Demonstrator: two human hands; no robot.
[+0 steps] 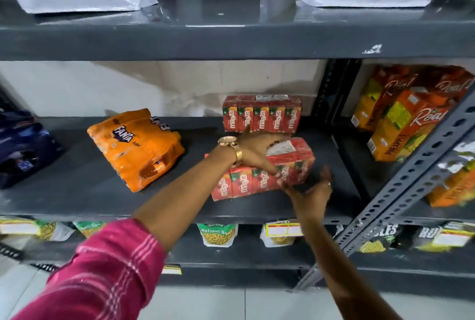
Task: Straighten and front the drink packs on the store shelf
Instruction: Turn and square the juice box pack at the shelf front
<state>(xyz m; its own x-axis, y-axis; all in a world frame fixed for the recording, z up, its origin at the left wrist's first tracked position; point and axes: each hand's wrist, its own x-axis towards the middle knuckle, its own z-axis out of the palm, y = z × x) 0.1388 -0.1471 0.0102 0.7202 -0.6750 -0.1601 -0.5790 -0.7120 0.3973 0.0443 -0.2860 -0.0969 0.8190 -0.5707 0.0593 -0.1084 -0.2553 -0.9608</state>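
While left hand (253, 151) grips it, Maaza pack (246, 183) slants back-right

You had bright, even light; glare streaked the upper shelf (226, 8) toward its back edge; your right hand (312, 191) blurred in motion.

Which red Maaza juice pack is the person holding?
The front Maaza pack, sitting crooked near the edge of the shelf, with the left hand gripping its top. The back Maaza pack stands straight behind it, untouched.
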